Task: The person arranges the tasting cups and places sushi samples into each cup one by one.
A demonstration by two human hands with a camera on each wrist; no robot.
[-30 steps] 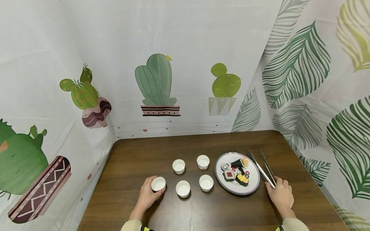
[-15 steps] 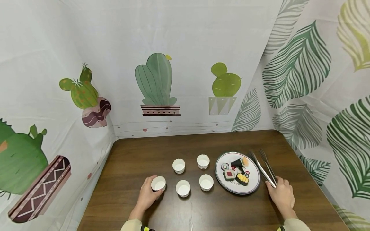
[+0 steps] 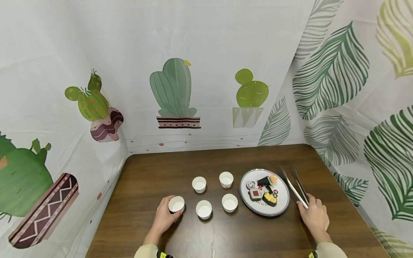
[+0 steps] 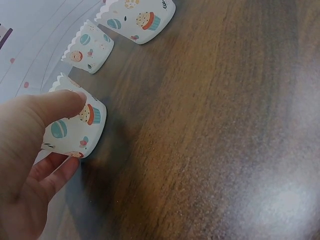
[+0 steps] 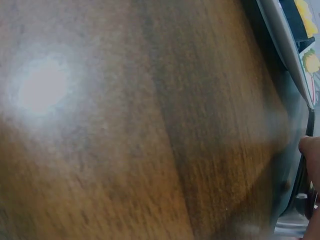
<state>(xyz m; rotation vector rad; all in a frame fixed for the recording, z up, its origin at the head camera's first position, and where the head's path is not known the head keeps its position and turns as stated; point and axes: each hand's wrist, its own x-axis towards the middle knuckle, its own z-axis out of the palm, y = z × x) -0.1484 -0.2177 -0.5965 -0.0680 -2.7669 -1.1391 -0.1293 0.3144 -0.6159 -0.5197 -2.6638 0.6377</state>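
Note:
My left hand (image 3: 163,217) holds a white paper baking cup (image 3: 176,204) between thumb and fingers, at the left of the cup group. Printed cupcakes and macarons decorate this baking cup (image 4: 92,116) in the left wrist view, where the thumb lies across its side. At the right, my right hand (image 3: 314,216) grips the near end of metal tongs (image 3: 295,190), whose two arms spread apart toward the back. Only the thumb (image 5: 311,150) and part of the tongs show at the edge of the right wrist view. Left of the tongs lies a round plate (image 3: 248,208) bearing sushi pieces (image 3: 269,199).
Several more white baking cups stand between the held cup and the plate, among them a back left cup (image 3: 199,185) and a front right cup (image 3: 229,203). The brown wooden table (image 3: 161,168) meets a cactus-printed cloth (image 3: 213,86) behind and at the sides.
My right hand has turned the tongs slightly, their far ends shifting a little to the right. The left hand stays on its baking cup.

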